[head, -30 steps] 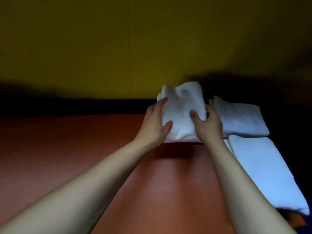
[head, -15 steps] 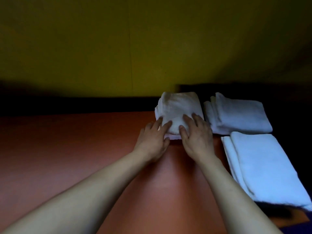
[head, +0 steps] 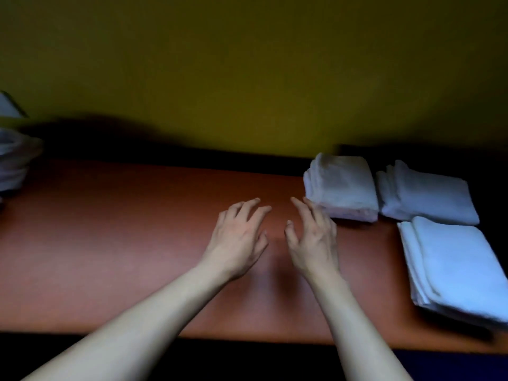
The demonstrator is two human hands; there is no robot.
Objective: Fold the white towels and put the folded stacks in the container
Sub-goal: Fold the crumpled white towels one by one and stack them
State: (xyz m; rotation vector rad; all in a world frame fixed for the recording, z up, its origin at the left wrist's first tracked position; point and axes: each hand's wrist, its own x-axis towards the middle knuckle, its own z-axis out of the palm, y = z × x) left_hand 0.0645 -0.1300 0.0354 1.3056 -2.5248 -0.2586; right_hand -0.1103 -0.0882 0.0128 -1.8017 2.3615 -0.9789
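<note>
A folded white towel (head: 342,185) lies at the table's far right, beside a second folded towel (head: 426,196). In front of those, a larger folded stack (head: 453,268) sits near the right edge. Both my hands hover over the bare tabletop with fingers spread and nothing in them. My left hand (head: 237,239) is left of centre. My right hand (head: 312,239) is just left of the first towel, its fingertips close to the towel's near corner.
The reddish-brown table (head: 123,243) runs from left to right, with its front edge near my forearms. A heap of unfolded white cloth (head: 13,158) shows at the far left edge. A yellow wall (head: 247,78) stands behind the table. No container is in view.
My hands set the folded towel down beside the other folded ones, let go and drew back toward me. The view swung left, bringing the cloth heap at the left into sight.
</note>
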